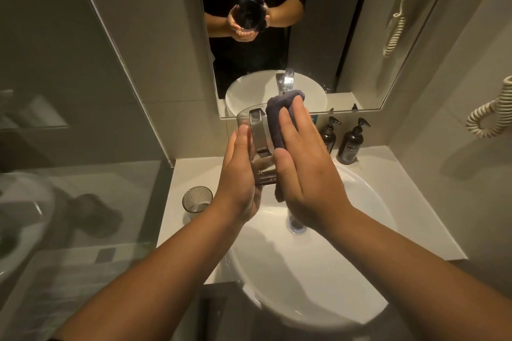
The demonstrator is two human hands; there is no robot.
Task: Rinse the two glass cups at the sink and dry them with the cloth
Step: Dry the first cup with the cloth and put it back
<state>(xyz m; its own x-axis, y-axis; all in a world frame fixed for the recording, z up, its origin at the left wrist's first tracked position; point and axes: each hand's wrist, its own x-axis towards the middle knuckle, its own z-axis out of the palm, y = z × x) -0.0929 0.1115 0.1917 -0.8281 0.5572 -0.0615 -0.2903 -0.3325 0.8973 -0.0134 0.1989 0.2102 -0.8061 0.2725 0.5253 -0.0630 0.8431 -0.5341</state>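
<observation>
Hands press cloth against glass

The tap shows only through the held glass cup, its spout masked by the cloth. At five o'clock, the right hand half covers the drain. Bottle labels are unreadable.

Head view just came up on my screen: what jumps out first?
Two hands meet above the white sink: the left hand holds a glass cup while the right hand presses a dark cloth against it. A second ribbed cup stands on the counter, left of the basin.
</observation>
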